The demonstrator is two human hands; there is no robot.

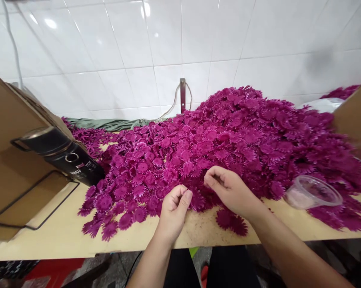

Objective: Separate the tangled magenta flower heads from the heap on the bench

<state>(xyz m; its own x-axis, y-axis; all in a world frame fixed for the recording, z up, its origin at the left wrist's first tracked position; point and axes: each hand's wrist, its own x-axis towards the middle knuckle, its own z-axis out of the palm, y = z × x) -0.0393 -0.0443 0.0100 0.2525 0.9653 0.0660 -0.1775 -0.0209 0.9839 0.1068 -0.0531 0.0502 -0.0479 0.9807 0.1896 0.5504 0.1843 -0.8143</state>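
Observation:
A large heap of magenta artificial flower heads [165,154] lies across the table, highest at the right. My left hand [174,208] is over its front edge, thumb pressed to the curled fingers; whatever it pinches is too small to make out. To its right, my right hand [226,188] is closed too, fingertips and thumb together in front of the flowers, and I cannot see what is between them. The hands are a short way apart. A few loose flower heads [232,221] lie below my right hand.
A clear plastic tub [314,194] with pale contents sits at right among flowers. On the left, a black flask [63,154] leans near a cardboard box [10,152] and a black wire frame [33,228]. A tiled wall [132,48] with a metal bracket [183,94] stands behind.

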